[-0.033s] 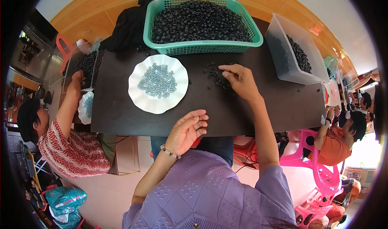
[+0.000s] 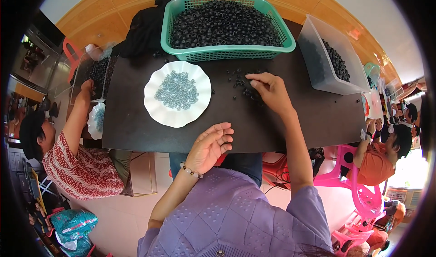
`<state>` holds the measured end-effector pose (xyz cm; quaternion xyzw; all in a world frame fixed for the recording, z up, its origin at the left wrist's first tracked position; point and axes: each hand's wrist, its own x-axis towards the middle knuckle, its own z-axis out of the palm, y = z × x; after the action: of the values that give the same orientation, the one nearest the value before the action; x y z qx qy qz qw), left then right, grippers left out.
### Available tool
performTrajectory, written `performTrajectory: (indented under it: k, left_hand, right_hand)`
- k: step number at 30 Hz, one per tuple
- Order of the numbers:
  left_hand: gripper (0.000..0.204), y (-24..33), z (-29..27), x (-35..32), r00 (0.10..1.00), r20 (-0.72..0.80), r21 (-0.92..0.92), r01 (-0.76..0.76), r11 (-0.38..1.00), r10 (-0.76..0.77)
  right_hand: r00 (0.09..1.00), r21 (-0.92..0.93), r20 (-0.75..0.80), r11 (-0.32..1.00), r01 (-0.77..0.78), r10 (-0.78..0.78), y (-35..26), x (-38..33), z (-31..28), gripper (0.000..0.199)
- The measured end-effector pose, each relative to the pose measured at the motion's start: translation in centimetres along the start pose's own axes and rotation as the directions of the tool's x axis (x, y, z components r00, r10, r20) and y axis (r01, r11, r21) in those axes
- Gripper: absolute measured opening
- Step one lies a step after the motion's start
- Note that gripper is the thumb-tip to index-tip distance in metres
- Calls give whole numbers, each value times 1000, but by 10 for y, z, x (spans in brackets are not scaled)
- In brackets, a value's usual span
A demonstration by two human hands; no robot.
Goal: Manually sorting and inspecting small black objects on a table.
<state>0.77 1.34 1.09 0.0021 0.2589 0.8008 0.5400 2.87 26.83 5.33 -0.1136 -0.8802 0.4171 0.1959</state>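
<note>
Over the dark table my right hand (image 2: pixel 272 93) hovers at a small scatter of loose black ring-like pieces (image 2: pixel 237 81), thumb and forefinger pinched close together. Whether a piece sits between those fingertips is too small to tell. My left hand (image 2: pixel 210 147), with a bead bracelet (image 2: pixel 190 170) at the wrist, is held near the table's front edge. Its fingers are curled toward the thumb, and what they may hold is hidden. Left of the scatter, a white wavy-rimmed plate (image 2: pixel 178 118) bears a heap of small clear bluish pieces (image 2: pixel 177 91).
A green basket (image 2: pixel 227 53) full of black pieces stands at the table's (image 2: pixel 131 125) back. To its right is a translucent bin (image 2: pixel 329 82) with more. Black cloth (image 2: pixel 143 32) lies at the back left. A person (image 2: pixel 81 161) works at the left, another (image 2: pixel 374 161) at the right.
</note>
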Motion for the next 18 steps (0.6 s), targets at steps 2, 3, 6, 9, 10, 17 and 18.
performTrajectory:
  k: [2,3,6,9,10,17,18]
  left_hand:
    - [26,0,1,0,1000,-21,-2,-6,1000,6]
    - [26,-1,3,0,1000,-24,-2,-6,1000,5]
    - [26,1,10,-2,996,-85,17,-8,1000,10]
    - [26,2,19,-4,994,-107,54,16,998,-10]
    - [26,2,21,-4,996,-86,61,12,998,-7]
    - [22,3,33,-10,999,12,54,-39,998,39]
    - [22,3,32,-11,999,9,53,-40,998,39]
  right_hand:
    - [992,203,73,972,-118,105,-13,-9,-7,19]
    - [991,205,75,971,-120,106,-18,-15,-7,19]
    - [977,487,152,849,-206,149,-38,-34,-4,18]
    - [990,623,133,773,-120,46,-55,-54,6,18]
    - [989,626,138,769,-125,48,-57,-59,10,18]
    - [993,562,101,827,-1,-68,-72,-79,21,22]
    - [991,546,102,837,15,-84,-72,-81,23,23]
